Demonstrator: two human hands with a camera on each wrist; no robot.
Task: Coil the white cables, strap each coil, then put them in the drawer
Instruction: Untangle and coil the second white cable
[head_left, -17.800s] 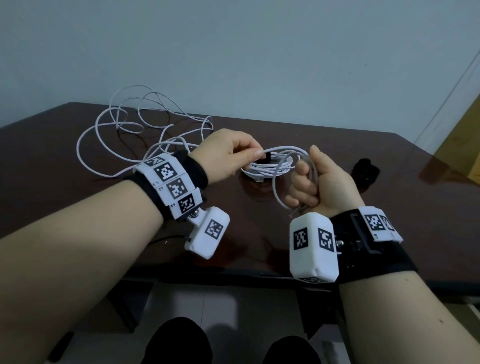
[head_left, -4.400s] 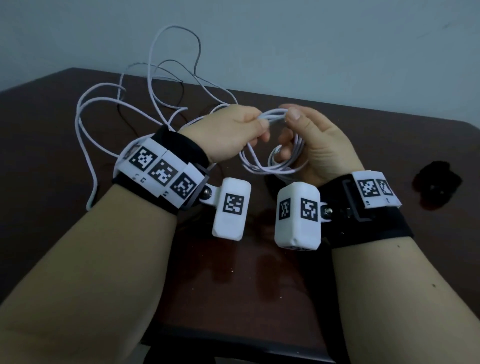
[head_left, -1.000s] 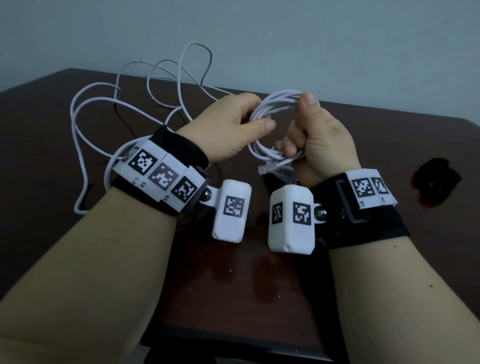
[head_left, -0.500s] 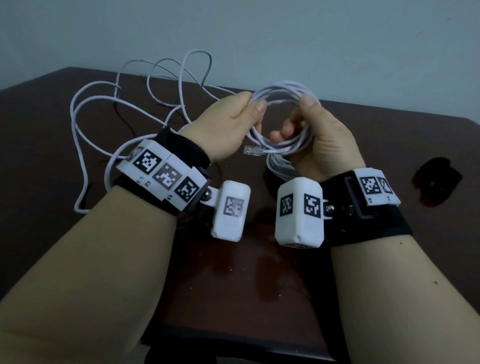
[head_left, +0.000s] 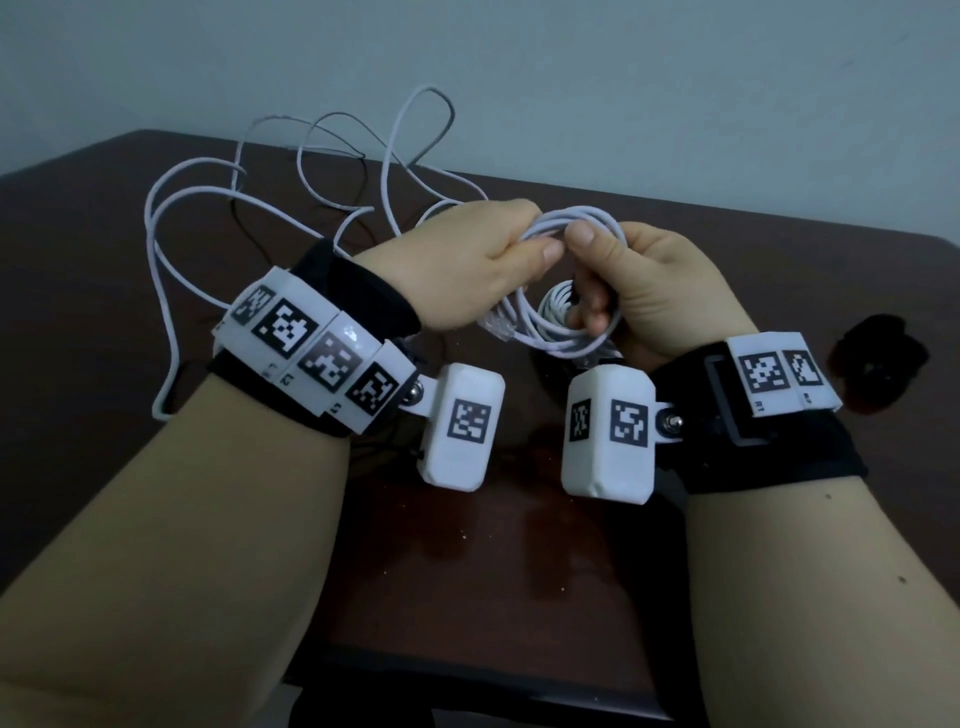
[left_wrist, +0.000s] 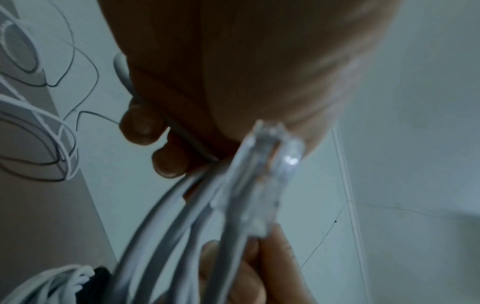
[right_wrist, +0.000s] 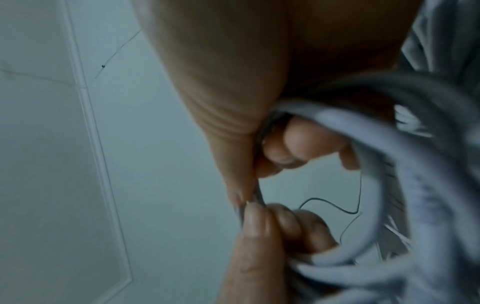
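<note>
In the head view both hands hold a small white cable coil (head_left: 563, 340) upright above the table. My left hand (head_left: 483, 270) pinches the coil's top and my right hand (head_left: 644, 286) grips it beside it, thumbs almost touching. The coil's clear plug (head_left: 497, 326) sticks out at its lower left; the left wrist view shows this plug (left_wrist: 270, 174) close up. In the right wrist view the coil (right_wrist: 384, 185) loops around my curled fingers. A second white coil (head_left: 555, 306) lies on the table behind it, showing a black band in the left wrist view (left_wrist: 98, 273).
A long loose white cable (head_left: 291, 171) lies tangled over the back left of the dark wooden table (head_left: 519, 571). A black strap (head_left: 878, 364) lies at the table's right. The near table edge runs just under my forearms. No drawer is in view.
The held coil came down a little and both thumbs closed together at its top. The plug end now hangs at the lower left of the coil.
</note>
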